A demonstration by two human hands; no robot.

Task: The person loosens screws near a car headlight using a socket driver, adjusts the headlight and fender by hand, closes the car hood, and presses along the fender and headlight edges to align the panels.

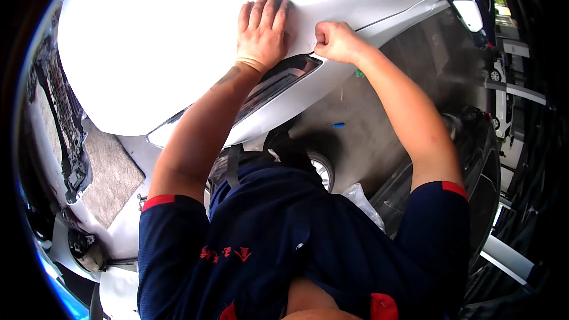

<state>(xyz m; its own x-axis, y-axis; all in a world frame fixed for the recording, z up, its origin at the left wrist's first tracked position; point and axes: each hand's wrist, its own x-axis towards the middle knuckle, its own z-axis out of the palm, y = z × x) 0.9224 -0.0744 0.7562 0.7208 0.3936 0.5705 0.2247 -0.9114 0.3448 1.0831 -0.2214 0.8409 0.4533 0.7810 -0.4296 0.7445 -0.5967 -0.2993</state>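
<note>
A white car hood spreads before me, with a long dark headlight set along its near edge. My left hand lies palm down on the hood above the headlight, fingers stretched out. To its right, my right hand is closed, its fingers curled by the headlight's pointed end. It touches the white bodywork close to the seam between hood and fender. Whatever its fingers may grip is hidden.
A side mirror juts out at the upper right. On the grey floor lies a small blue object; nearer me are a wheel and a clear plastic bag. A dark car part stands at the left.
</note>
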